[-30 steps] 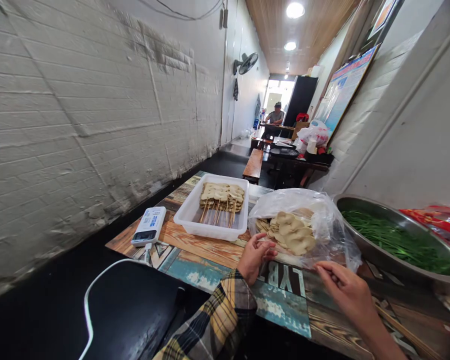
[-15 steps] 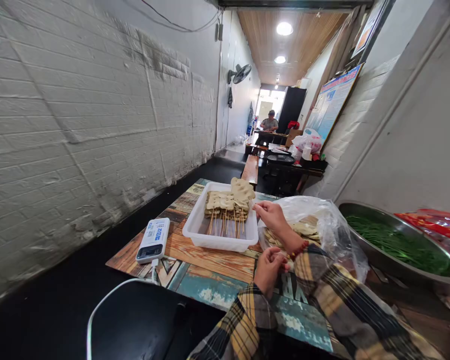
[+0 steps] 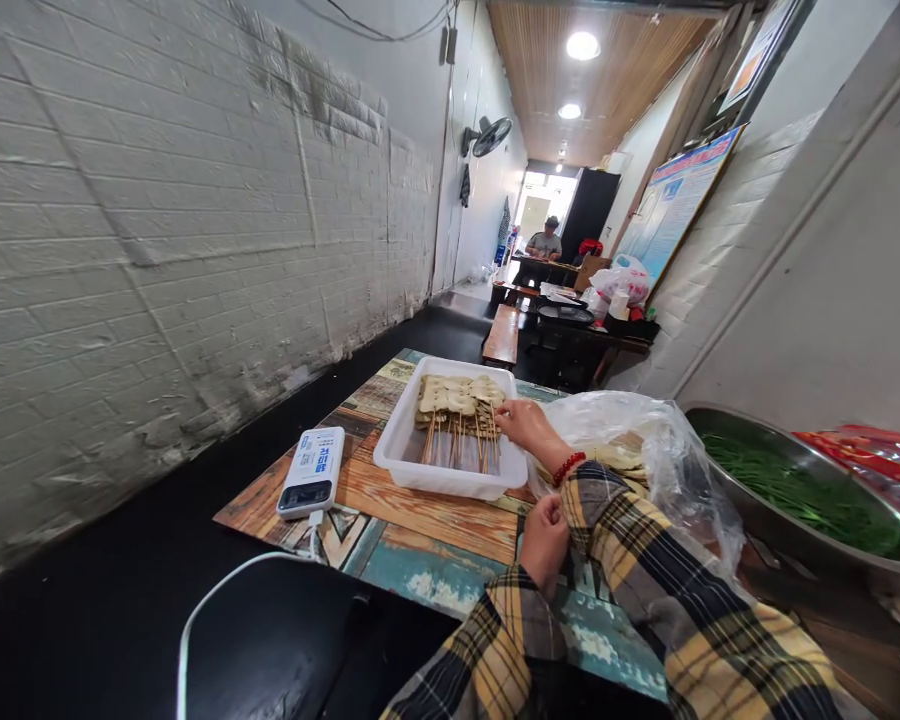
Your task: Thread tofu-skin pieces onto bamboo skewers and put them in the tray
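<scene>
Skewers of flat, pale beige slices [image 3: 459, 394] are piled in a white plastic tray [image 3: 450, 482], their wooden sticks pointing toward me. At the tray's right side, my right hand [image 3: 531, 428] is closed in a pinch at the stick of the rightmost skewer, with its fingertips partly hidden. Below it, my left hand [image 3: 544, 545] is held over the table with fingers curled together; anything inside them is hidden. Just right of my hands lies a clear plastic bag [image 3: 656, 440] with more of the pale slices [image 3: 622, 458] in it, partly covered by my right forearm.
A white power bank [image 3: 312, 472] with a cable lies on the patterned wooden table [image 3: 420, 510]. To the right stands a metal basin [image 3: 720, 410] of green vegetables beside red packaging [image 3: 870, 450]. Farther back are a bench [image 3: 502, 335], cluttered tables and a seated person [image 3: 545, 240].
The skewer at the pile's right end, raised before, now lies flatter on the others. My right hand has moved slightly left and inward over the tray. My left hand's fingers have curled tighter.
</scene>
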{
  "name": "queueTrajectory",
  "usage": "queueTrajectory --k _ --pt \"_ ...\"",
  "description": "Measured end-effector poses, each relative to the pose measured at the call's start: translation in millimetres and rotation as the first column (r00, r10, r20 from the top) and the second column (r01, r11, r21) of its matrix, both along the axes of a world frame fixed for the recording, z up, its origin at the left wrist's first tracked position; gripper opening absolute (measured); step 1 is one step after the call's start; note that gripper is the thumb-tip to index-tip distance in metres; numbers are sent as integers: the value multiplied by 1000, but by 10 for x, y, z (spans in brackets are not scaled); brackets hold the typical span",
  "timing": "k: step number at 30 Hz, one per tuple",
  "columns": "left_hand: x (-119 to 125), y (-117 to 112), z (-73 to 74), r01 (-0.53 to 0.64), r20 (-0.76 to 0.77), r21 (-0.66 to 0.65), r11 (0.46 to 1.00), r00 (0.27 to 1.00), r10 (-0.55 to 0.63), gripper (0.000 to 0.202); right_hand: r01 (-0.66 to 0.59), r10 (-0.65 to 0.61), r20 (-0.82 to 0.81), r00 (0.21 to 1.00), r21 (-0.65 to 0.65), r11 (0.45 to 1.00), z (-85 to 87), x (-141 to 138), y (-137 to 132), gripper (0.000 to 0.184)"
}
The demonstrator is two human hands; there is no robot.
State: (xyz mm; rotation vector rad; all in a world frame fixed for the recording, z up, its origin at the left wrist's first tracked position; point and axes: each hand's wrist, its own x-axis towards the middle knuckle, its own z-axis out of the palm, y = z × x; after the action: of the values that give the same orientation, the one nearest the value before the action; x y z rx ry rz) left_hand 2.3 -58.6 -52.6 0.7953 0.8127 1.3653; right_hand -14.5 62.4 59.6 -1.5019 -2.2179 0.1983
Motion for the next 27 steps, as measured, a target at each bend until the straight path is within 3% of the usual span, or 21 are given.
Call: queueTrajectory --k 5,10,14,20,24,27 --pt "-4 9 -53 75 102 -86 994 993 -66 31 -109 111 -48 993 37 993 120 243 -334 26" --pt "-68 -50 64 120 128 -130 984 986 -104 42 -91 94 -210 973 27 996 151 908 -809 29" --pt "-101 -38 161 137 105 -112 984 987 -126 42 132 -128 -278 952 -3 991 147 1655 -1101 34" --pt "-125 28 207 174 76 -97 980 983 -167 43 446 -413 -367 833 7 895 71 2782 -1492 39" --pt "-130 35 234 179 44 -82 980 983 -176 41 567 -534 -335 776 -1 824 -111 3339 -1815 40" --pt "-125 32 259 169 25 -84 982 985 -168 41 561 -551 -176 815 5 828 -325 3546 -2017 35"
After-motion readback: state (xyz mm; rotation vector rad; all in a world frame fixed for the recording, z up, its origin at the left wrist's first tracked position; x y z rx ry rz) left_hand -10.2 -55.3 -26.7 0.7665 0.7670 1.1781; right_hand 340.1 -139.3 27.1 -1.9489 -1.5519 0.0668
